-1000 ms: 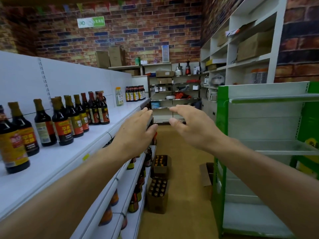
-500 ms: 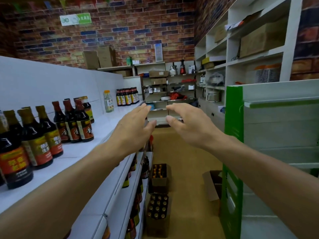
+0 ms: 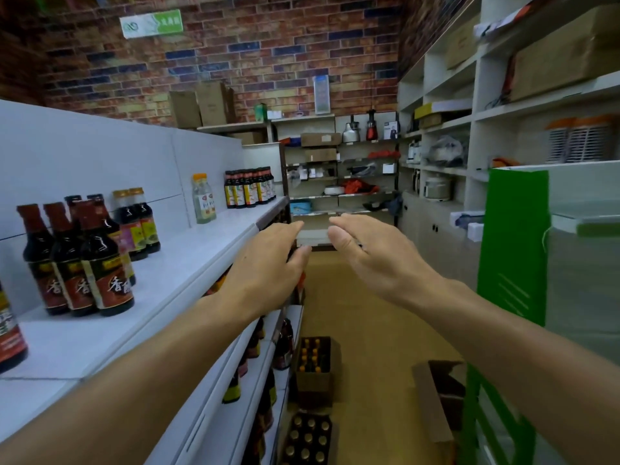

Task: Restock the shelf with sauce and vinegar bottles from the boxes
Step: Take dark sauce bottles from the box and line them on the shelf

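Currently both hands are held out in mid-air over the aisle, palms facing each other, nothing gripped in either. Left hand [image 3: 268, 263] is seen loosely open, fingers slightly curled, in front of the edge of the top shelf [image 3: 188, 260]. Right hand [image 3: 375, 260] is likewise open and empty, fingers bent forward, thumb side toward the left hand; a small gap is left between the two.

On the top shelf, three dark bottles with red caps [image 3: 77, 260] are stood upright in a tight group at the near left, red-brown labels facing out. Just behind them, two more dark bottles with yellow caps [image 3: 137, 223] are seen, with others partly hidden. One clear bottle with an orange cap [image 3: 203, 199] is stood alone further along. A row of dark bottles [image 3: 250, 187] is lined up at the far end of the shelf. One more dark bottle is cut off at the left frame edge.

Lower shelves [image 3: 235, 407] are partly filled with bottles, mostly hidden.

On the floor beside the shelf unit, two open cardboard boxes are set one behind the other: far box [image 3: 315, 364] and near box [image 3: 307, 437], both holding upright bottles with yellow caps. An open box [image 3: 436, 397] is seen across the aisle by a green rack [image 3: 513, 236]; its contents cannot be told.
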Action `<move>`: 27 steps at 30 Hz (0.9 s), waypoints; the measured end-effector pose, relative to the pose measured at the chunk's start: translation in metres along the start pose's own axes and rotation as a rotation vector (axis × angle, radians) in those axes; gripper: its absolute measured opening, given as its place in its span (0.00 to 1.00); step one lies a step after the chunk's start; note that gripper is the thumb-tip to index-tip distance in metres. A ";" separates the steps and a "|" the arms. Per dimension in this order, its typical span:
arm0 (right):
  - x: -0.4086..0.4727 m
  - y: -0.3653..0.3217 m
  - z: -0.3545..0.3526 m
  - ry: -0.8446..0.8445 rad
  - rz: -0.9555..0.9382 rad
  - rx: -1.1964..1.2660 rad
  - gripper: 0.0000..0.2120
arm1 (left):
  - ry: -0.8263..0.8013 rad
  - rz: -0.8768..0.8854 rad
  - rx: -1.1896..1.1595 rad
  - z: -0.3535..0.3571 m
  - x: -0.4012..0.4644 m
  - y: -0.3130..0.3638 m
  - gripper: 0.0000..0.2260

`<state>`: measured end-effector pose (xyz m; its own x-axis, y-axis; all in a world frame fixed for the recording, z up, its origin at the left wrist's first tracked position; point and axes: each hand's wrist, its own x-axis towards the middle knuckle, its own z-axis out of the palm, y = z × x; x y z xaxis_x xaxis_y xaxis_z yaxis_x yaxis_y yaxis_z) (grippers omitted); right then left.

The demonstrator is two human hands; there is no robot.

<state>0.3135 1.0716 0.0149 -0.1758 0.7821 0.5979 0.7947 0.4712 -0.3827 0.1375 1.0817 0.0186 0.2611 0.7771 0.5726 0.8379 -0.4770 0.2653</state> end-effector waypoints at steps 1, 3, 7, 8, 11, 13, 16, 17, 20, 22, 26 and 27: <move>0.012 0.012 0.001 -0.004 -0.004 0.003 0.23 | 0.004 -0.006 -0.002 0.008 0.014 0.000 0.21; 0.040 0.041 0.001 -0.016 -0.011 -0.010 0.24 | 0.016 -0.018 -0.004 0.027 0.045 0.001 0.21; 0.084 0.088 0.004 -0.025 -0.029 -0.022 0.23 | 0.041 -0.039 -0.004 0.062 0.095 -0.003 0.21; 0.093 0.099 0.007 -0.027 -0.032 -0.026 0.23 | 0.047 -0.047 -0.005 0.070 0.107 -0.005 0.21; 0.116 0.130 0.018 -0.044 -0.038 -0.038 0.24 | 0.051 -0.058 -0.005 0.091 0.137 -0.010 0.22; 0.133 0.152 0.025 -0.040 -0.037 -0.034 0.24 | 0.048 -0.061 -0.006 0.107 0.157 -0.015 0.22; 0.156 0.179 0.036 -0.034 -0.034 -0.024 0.24 | 0.036 -0.069 -0.015 0.131 0.186 -0.025 0.22; 0.164 0.188 0.040 -0.032 -0.035 -0.023 0.23 | 0.033 -0.071 -0.017 0.139 0.196 -0.029 0.22; 0.190 0.213 0.053 -0.019 -0.041 -0.034 0.24 | 0.029 -0.079 -0.015 0.161 0.228 -0.044 0.22; 0.211 0.228 0.061 0.003 -0.047 -0.029 0.24 | 0.034 -0.075 -0.019 0.173 0.251 -0.055 0.22; 0.266 0.250 0.084 0.067 -0.079 0.017 0.22 | 0.060 -0.058 -0.041 0.194 0.295 -0.083 0.22; 0.281 0.254 0.091 0.085 -0.097 0.030 0.22 | 0.068 -0.054 -0.039 0.198 0.306 -0.091 0.21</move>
<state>0.4125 1.4483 0.0215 -0.2002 0.6951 0.6904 0.7583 0.5562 -0.3401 0.2361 1.4441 0.0165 0.1822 0.7730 0.6076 0.8299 -0.4523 0.3266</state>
